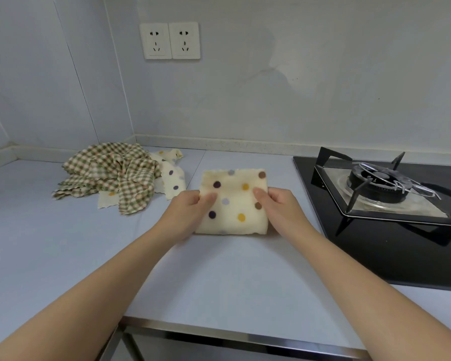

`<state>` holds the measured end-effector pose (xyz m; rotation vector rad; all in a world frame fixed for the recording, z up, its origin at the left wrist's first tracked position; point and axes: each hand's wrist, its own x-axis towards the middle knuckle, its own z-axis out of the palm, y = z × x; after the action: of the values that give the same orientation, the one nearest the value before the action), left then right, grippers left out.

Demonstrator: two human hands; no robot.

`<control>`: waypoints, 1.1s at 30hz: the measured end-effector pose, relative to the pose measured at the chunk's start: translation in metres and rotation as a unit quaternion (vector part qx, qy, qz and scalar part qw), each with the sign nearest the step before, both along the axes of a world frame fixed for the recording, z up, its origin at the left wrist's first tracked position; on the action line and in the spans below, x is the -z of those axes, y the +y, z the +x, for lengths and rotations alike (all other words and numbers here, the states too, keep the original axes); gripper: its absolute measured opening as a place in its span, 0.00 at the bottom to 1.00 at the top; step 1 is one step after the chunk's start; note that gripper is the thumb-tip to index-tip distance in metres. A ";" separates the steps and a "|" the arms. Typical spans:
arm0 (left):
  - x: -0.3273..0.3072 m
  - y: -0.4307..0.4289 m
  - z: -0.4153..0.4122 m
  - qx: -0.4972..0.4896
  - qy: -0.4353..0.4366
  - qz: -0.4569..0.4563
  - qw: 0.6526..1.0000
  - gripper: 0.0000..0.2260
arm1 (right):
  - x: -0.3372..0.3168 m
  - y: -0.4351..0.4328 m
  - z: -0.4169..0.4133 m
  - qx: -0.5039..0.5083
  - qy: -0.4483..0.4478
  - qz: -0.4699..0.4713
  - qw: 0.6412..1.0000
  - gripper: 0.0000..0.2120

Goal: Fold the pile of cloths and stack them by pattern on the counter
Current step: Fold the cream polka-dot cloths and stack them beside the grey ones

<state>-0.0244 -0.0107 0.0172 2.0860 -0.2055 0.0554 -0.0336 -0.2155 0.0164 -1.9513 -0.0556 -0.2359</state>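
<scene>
A cream cloth with coloured polka dots [233, 201] lies folded into a square on the pale counter [63, 243], in the middle. My left hand [190, 212] grips its left edge, thumb on top. My right hand [279, 207] grips its right edge the same way. To the left, near the back corner, sits a crumpled pile: green-and-cream checked cloths [115, 175] on top, with another polka-dot cloth [171, 175] showing under and beside them.
A black gas hob [401, 243] with a burner and metal pan support [380, 183] fills the right side, close to the folded cloth. Two wall sockets [170, 40] sit above the counter. The counter's metal front edge [245, 334] runs along the bottom.
</scene>
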 end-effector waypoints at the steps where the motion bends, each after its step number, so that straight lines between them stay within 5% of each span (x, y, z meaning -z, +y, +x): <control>1: 0.000 -0.003 0.001 -0.017 0.012 0.018 1.000 0.15 | 0.001 0.001 0.001 0.015 0.010 -0.036 0.999 0.17; 7: -0.001 -0.013 -0.004 -0.084 0.040 0.141 0.986 0.02 | 0.007 0.004 0.004 0.079 0.030 -0.237 0.968 0.14; 12: 0.004 -0.023 -0.020 -0.110 -0.060 0.273 0.954 0.12 | 0.009 0.013 0.006 0.105 0.002 -0.335 0.937 0.14; 15: 0.003 -0.021 -0.021 -0.138 -0.227 0.382 0.885 0.15 | 0.009 0.007 0.007 0.123 -0.018 -0.336 0.934 0.14; 17: 0.004 -0.021 -0.020 -0.063 -0.367 0.370 0.851 0.12 | 0.009 -0.002 0.008 0.128 -0.036 -0.342 0.930 0.12; 18: 0.004 -0.023 -0.020 0.002 -0.376 0.367 0.851 0.11 | 0.009 -0.006 0.008 0.123 -0.040 -0.334 0.934 0.13; 22: 0.017 -0.026 -0.024 0.126 -0.217 0.456 0.854 0.34 | 0.011 -0.018 0.012 0.040 -0.038 -0.292 0.955 0.22; 25: 0.022 -0.011 -0.014 0.104 -0.231 0.424 0.870 0.33 | 0.014 -0.022 0.012 -0.024 -0.034 -0.306 0.951 0.29; 29: 0.024 -0.006 -0.002 0.090 -0.299 0.369 0.875 0.15 | 0.014 -0.021 0.011 -0.075 -0.029 -0.301 0.950 0.33; 33: 0.015 -0.004 -0.009 0.075 -0.223 0.131 0.963 0.14 | 0.009 -0.016 0.005 -0.151 -0.010 -0.210 0.966 0.41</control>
<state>-0.0338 -0.0149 0.0026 2.2900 -0.6764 0.4298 -0.0283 -0.2316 0.0071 -2.3267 -0.4439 -0.0409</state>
